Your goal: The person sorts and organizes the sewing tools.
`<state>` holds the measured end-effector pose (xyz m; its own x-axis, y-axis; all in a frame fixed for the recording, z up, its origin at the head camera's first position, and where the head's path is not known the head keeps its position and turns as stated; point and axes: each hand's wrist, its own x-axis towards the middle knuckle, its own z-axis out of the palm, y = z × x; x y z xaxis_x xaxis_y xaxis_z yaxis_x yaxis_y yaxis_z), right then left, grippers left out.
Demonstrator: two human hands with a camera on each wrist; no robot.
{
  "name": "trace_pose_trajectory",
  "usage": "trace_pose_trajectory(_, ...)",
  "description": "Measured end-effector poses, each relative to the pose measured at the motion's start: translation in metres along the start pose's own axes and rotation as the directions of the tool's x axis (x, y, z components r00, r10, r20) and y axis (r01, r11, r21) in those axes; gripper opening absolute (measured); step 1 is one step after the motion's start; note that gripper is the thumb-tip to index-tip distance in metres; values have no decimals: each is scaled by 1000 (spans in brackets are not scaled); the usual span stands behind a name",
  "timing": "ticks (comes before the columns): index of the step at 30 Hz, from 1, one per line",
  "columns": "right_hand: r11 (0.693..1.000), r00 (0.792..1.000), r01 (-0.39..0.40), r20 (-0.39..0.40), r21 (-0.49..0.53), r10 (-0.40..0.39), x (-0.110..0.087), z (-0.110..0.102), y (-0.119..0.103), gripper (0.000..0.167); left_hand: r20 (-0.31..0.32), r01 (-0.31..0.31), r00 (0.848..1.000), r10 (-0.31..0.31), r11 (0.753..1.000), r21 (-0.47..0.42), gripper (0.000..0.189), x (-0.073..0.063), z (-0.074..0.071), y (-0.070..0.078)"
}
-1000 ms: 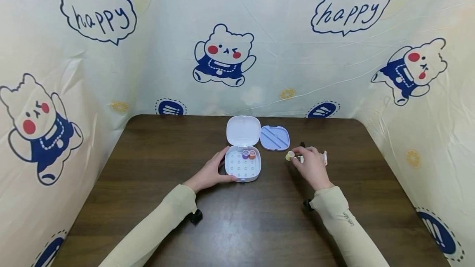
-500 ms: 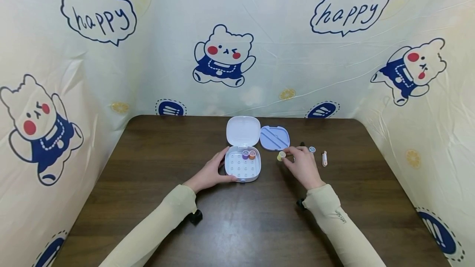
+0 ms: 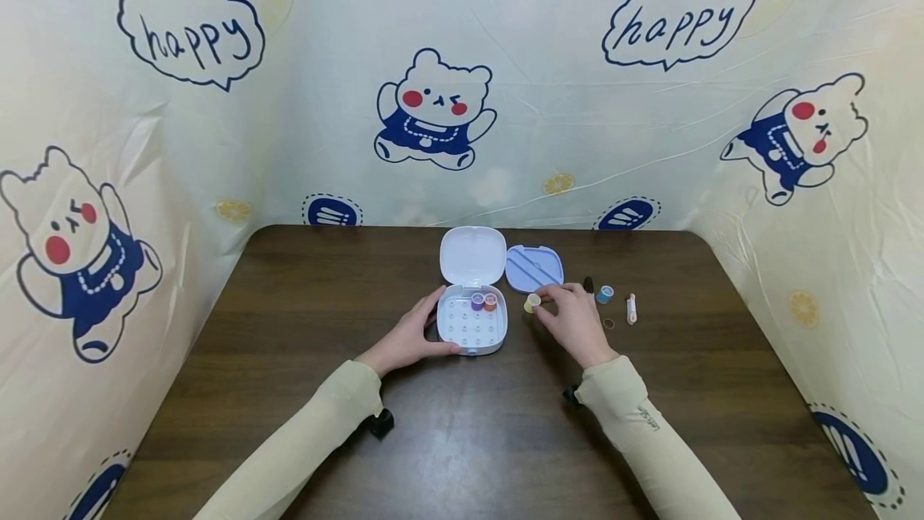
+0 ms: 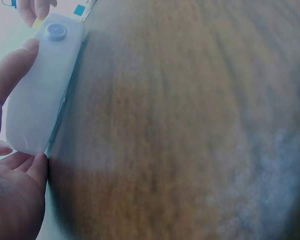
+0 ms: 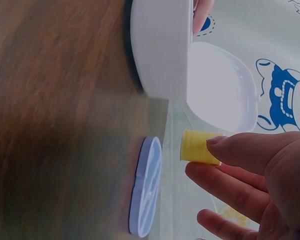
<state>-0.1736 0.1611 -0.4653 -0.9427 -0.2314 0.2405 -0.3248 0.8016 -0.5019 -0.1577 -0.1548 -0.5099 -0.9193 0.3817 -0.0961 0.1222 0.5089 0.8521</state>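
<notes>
My left hand (image 3: 406,335) grips a pale sewing box (image 3: 449,341) at its left side, thumb at the front and fingers toward the back. The box stands with its white lid (image 3: 472,253) raised; rows of small pegs line its floor. A purple thread spool (image 3: 477,302) and an orange thread spool (image 3: 491,302) sit side by side in the back row. Just right of the box, my right hand (image 3: 580,323) pinches a yellow thread spool (image 5: 194,147) between thumb and fingers. In the left wrist view the box's front wall shows a round button (image 4: 56,31).
A blue-lilac divided tray (image 3: 535,265) lies by the lid, behind my right hand. Farther right are a blue thread spool (image 3: 604,294), a small black object (image 3: 588,285), a thin ring (image 3: 609,323) and a slim whitish-pink item (image 3: 631,309). A printed curtain (image 3: 549,127) backs the table.
My right hand has carried the yellow spool left toward the box, uncovering the blue spool, the ring and the whitish-pink item. The left hand stays on the box.
</notes>
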Motion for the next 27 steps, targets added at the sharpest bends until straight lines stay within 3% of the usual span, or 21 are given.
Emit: trace_pose_trajectory(27, 997, 997, 74, 30, 1, -74, 12, 12, -34, 15, 3, 11, 1000, -11, 1000, 1, 117, 0, 0, 1)
